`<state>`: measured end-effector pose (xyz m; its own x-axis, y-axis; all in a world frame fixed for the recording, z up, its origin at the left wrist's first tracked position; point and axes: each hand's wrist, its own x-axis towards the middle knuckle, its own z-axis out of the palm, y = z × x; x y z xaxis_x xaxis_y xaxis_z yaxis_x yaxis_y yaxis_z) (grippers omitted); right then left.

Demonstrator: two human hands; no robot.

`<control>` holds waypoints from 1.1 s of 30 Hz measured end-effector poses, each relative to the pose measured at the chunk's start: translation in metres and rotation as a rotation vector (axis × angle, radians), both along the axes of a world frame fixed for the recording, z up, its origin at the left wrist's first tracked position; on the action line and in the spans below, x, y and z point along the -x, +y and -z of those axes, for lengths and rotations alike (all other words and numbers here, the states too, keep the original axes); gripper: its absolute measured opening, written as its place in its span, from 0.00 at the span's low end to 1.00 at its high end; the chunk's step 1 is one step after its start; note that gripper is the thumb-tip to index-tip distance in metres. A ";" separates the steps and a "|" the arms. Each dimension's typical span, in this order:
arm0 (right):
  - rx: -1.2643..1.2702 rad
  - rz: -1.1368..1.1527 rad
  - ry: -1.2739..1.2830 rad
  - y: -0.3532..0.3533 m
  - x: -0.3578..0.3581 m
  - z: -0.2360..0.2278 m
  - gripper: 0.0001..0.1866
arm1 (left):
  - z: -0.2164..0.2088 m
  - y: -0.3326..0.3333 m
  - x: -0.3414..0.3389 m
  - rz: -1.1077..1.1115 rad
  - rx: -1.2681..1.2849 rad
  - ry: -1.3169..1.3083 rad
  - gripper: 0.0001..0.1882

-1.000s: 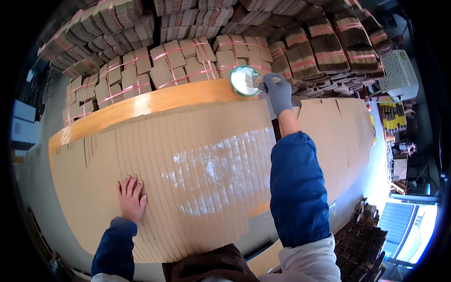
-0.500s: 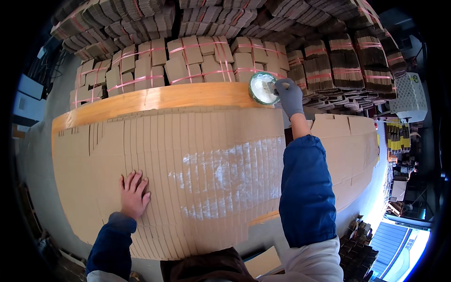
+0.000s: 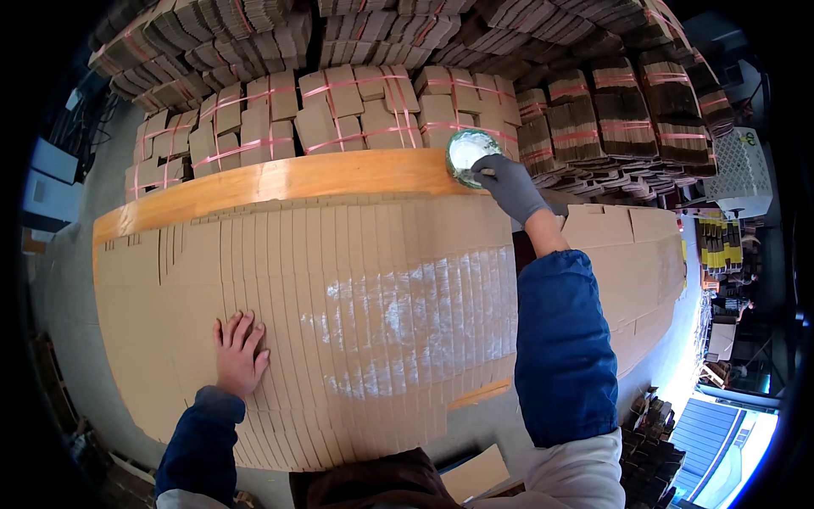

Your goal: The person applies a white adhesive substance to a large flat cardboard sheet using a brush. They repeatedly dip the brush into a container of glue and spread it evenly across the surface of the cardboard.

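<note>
Overlapping cardboard sheets (image 3: pixel 280 254) lie fanned out in front of me, their edges in close parallel lines. White paste (image 3: pixel 407 314) is smeared in streaks across their right part. My bare left hand (image 3: pixel 242 356) rests flat on the sheets left of the paste, fingers apart. At the far edge, my right hand (image 3: pixel 513 188), in a grey glove, is closed on the handle of a brush (image 3: pixel 487 172). The brush's head is hidden by the hand, at a round green-rimmed tub (image 3: pixel 454 170) of white paste.
The tub stands at the right end of a wooden board (image 3: pixel 280 174) along the far side. Behind it are cardboard bundles (image 3: pixel 318 127) tied with pink straps. More flat cardboard (image 3: pixel 627 280) lies to the right, beyond my right arm.
My right hand has turned and shifted slightly left and nearer over the tub, with the brush. My left hand stays on the cardboard.
</note>
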<state>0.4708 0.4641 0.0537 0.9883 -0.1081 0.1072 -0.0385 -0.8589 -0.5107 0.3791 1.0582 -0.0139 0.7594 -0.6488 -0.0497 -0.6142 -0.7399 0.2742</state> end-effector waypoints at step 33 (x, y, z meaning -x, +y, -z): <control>-2.060 0.580 -0.359 -0.081 0.039 0.110 0.10 | 0.001 -0.002 0.001 0.026 -0.031 -0.022 0.28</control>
